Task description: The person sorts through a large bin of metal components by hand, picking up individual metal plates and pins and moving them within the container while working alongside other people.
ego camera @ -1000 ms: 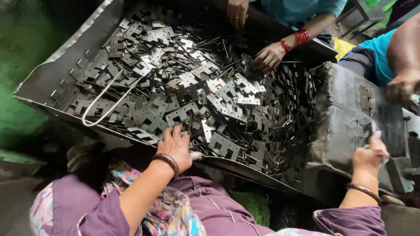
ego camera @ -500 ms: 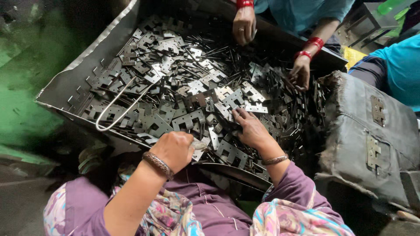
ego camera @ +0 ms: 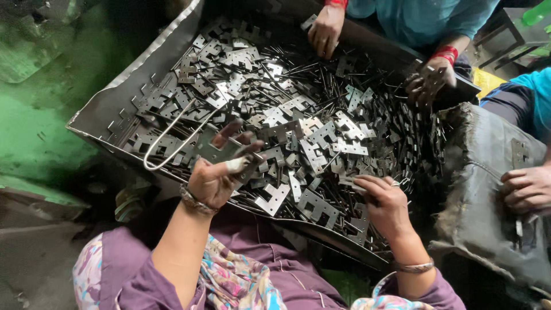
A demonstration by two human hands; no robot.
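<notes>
Background — green-stained concrete floor (ego camera: 40, 138) at left; worn grey fabric-covered block (ego camera: 488, 195) at right; bent loop of pale steel wire (ego camera: 172, 140) lying on the heap.

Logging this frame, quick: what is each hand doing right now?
Left hand: closed on a flat grey stamped metal plate.
Right hand: fingers down among loose metal pieces; grip cannot be told.

The person wears purple sleeves (ego camera: 123, 270) over a flowered garment (ego camera: 241, 281), a metal bangle (ego camera: 194, 201) on each wrist.

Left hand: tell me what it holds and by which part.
The left hand pinches flat notched metal plates by their near edge, thumb on top, lifted just above the tray.
</notes>
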